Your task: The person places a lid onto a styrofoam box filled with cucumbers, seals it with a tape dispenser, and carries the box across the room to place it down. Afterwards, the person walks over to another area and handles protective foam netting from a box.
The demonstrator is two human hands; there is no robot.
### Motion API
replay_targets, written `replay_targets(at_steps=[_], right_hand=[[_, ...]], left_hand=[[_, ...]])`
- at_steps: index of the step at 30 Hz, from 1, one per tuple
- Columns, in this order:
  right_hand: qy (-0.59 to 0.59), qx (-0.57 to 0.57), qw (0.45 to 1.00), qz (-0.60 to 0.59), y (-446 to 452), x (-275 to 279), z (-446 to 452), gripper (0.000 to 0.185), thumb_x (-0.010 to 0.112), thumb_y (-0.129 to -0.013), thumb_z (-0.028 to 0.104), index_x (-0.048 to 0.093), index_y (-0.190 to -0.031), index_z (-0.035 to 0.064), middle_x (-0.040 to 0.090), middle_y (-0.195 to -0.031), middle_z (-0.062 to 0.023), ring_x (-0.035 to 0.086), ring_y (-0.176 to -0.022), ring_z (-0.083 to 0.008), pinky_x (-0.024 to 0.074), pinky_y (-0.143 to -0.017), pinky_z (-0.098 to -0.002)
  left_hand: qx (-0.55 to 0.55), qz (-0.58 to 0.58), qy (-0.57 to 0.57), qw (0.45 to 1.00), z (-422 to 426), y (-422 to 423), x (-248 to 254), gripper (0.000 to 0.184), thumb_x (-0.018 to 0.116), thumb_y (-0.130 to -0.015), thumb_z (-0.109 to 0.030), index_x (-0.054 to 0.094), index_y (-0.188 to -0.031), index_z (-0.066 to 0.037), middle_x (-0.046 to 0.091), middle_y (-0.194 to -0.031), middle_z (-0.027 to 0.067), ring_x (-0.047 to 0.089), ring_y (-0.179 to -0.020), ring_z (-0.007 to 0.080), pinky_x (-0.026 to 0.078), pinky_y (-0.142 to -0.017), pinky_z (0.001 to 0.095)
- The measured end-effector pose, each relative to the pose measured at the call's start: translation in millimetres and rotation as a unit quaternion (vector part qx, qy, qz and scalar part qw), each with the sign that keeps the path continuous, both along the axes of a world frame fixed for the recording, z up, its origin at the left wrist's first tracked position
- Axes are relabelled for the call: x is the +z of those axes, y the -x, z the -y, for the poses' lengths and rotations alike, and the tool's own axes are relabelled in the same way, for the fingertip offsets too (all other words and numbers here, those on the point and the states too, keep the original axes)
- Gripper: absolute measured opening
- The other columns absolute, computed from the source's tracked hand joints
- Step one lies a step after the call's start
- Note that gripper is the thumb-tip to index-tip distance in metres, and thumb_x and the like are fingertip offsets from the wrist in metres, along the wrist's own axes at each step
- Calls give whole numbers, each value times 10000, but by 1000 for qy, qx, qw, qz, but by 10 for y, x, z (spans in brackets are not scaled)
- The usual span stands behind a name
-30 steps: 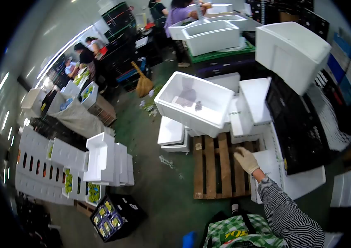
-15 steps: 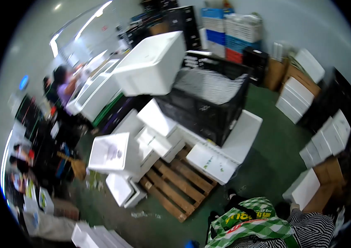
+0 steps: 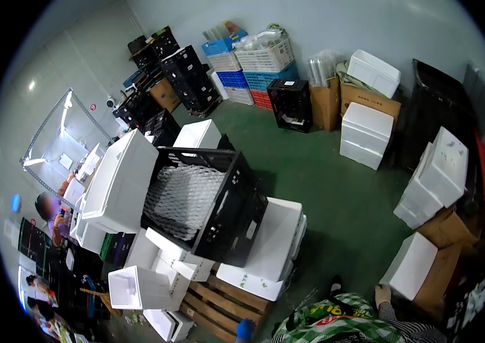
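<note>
My left hand (image 3: 245, 330), in a blue glove, shows only in part at the bottom edge, in front of the wooden pallet (image 3: 225, 303). Its finger pose is not clear. My right hand (image 3: 382, 295), below a striped sleeve, is close to the lower corner of a white foam box (image 3: 409, 266). Whether it touches the box cannot be made out, and its fingers are too small to read. The box leans beside an open cardboard box (image 3: 440, 280). A green checked apron (image 3: 334, 314) covers my front.
A black crate (image 3: 237, 211) holding a netted white liner stands on foam boxes (image 3: 277, 228) over the pallet. More foam boxes (image 3: 368, 128) stand at right, with a black bin (image 3: 440, 114) behind. Stacked plastic crates (image 3: 265, 60) line the wall. A person (image 3: 54, 220) works at left.
My view has swung right, so the crate and foam boxes sit further left. The blue-gloved hand has come further into view. My right hand shows slightly apart from where it was at the foam box.
</note>
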State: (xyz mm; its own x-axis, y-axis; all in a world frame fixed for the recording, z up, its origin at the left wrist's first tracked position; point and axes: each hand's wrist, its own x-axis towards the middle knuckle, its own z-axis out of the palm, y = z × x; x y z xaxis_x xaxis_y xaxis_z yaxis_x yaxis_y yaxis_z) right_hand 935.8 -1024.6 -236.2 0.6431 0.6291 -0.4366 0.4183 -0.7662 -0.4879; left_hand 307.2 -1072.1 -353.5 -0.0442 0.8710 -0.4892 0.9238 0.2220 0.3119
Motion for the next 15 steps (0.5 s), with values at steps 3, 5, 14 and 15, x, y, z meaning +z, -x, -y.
replay_targets(at_steps=[3, 5, 14, 15], right_hand=[[-18, -61, 996, -65, -770, -66, -638, 396, 490, -866, 249, 638, -1064, -60, 656, -1016, -244, 614, -946, -398, 478, -834, -456], [-75, -72, 990, -96, -1189, -267, -1007, 390, 494, -862, 240, 635, -1052, -69, 667, -935, -226, 645, -812, -366, 499, -745, -445], [20, -71, 965, -252, -1445, 3, -3212, 396, 491, -872, 250, 600, -1093, -60, 665, -884, -180, 645, -675, -269, 522, -578, -380], [65, -32, 969, -236, -1492, -156, -3389, 389, 488, -876, 247, 602, -1090, -57, 665, -898, -185, 649, -694, -280, 526, -604, -391]], left_hand=[[-121, 101, -177, 971, -851, -723, -67, 280, 542, -882, -334, 651, -842, -80, 675, -905, 155, 647, -837, 351, 520, -731, 421], [109, 255, 24, 960, -1655, -1595, 1020, 364, 546, -897, -380, 688, -976, -54, 693, -890, 151, 662, -834, 281, 500, -762, 375], [202, 185, 121, 954, -3525, -2429, 1191, 507, 476, -895, -464, 685, -1055, -30, 693, -1008, 175, 653, -956, 314, 485, -867, 383], [166, 134, 136, 967, -3657, -2406, 991, 522, 446, -904, -477, 689, -1048, -39, 687, -1031, 178, 643, -985, 337, 478, -888, 404]])
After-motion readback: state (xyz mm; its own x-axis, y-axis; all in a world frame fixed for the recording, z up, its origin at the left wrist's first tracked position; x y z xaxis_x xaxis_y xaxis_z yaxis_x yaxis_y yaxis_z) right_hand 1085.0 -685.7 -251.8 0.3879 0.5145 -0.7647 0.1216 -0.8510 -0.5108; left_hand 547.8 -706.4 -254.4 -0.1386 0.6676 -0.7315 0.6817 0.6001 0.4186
